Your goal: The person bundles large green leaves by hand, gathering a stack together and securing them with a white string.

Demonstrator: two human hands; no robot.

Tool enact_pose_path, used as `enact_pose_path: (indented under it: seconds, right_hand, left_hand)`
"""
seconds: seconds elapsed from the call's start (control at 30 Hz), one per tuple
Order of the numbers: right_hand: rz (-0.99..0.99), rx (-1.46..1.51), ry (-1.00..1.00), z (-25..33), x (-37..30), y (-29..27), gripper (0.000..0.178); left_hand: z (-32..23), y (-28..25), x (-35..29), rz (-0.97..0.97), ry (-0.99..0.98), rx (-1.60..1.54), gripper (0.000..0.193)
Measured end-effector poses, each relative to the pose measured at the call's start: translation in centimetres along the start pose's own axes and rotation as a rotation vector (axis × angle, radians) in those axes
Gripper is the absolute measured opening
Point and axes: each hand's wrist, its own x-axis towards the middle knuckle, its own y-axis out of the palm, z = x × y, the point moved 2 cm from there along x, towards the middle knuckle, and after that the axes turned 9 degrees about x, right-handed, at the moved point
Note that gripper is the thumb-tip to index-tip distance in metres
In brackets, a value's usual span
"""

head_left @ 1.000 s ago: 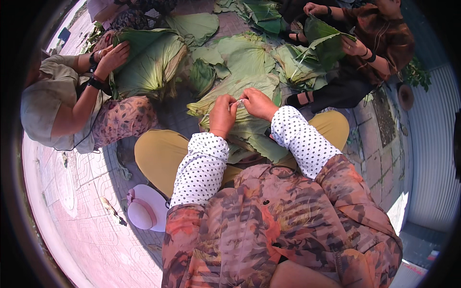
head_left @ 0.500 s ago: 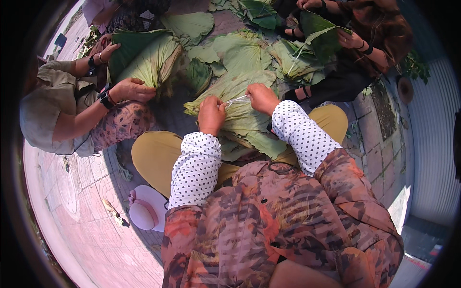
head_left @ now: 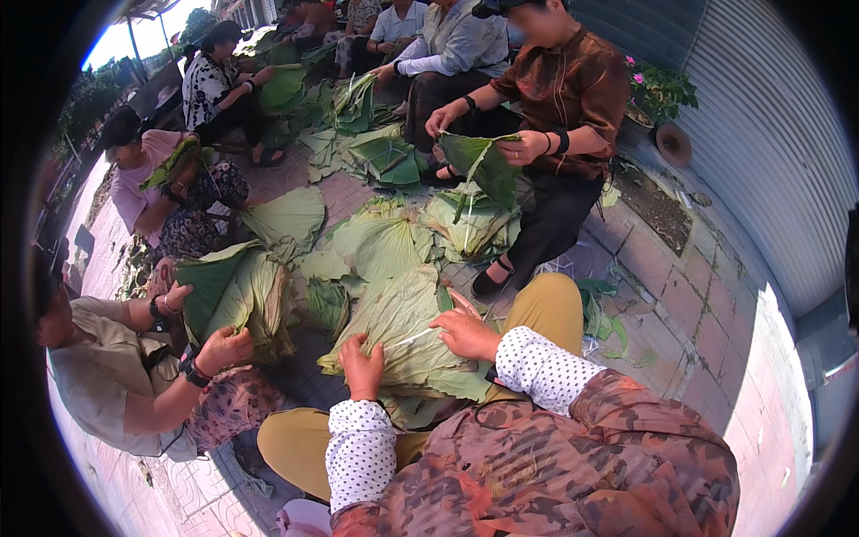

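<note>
A stack of large, flat, dried green leaves (head_left: 394,313), like lotus leaves, lies across my lap. A thin white strip (head_left: 412,338) runs straight over its top between my two hands. My left hand (head_left: 362,367) is at the stack's left side, its fingers bent and closed near the strip's left end. My right hand (head_left: 467,333) is a little farther off to the right, its fingertips closed at the strip's right end. Whether the strip passes under the stack is hidden.
Several leaf piles (head_left: 380,237) lie just beyond. A co-worker at left holds a folded leaf bundle (head_left: 246,300); another at far right holds a dark green leaf (head_left: 483,166). More people sit farther back. A pink hat (head_left: 304,517) lies by my left knee, and a corrugated wall (head_left: 761,152) stands at right.
The view has tilted up, bringing in more people and piles. My hands have drawn slightly apart along the white strip. The leaf stack stays in my lap.
</note>
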Motion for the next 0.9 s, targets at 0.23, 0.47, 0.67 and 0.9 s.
enact_pose_path:
  seconds: [0.23,0.47,0.67,0.9]
  right_hand:
    - [-0.111,0.021,-0.069,-0.6,-1.5,-0.4,0.033]
    - [-0.115,0.024,-0.014,-2.2,-1.4,-0.1,0.031]
    - [-0.436,0.236,0.036,-3.1,1.2,-4.3,0.059]
    - [-0.664,0.232,0.143,-4.5,5.0,-17.0,0.051]
  left_hand:
    - [0.1,0.6,-0.2,0.099,0.005,0.035,0.048]
    - [-0.5,1.0,-0.2,0.155,-0.023,0.039,0.055]
    - [-0.7,0.8,-0.4,0.159,-0.017,0.03,0.054]
    - [1.9,-0.7,0.4,0.028,-0.245,-0.093,0.046]
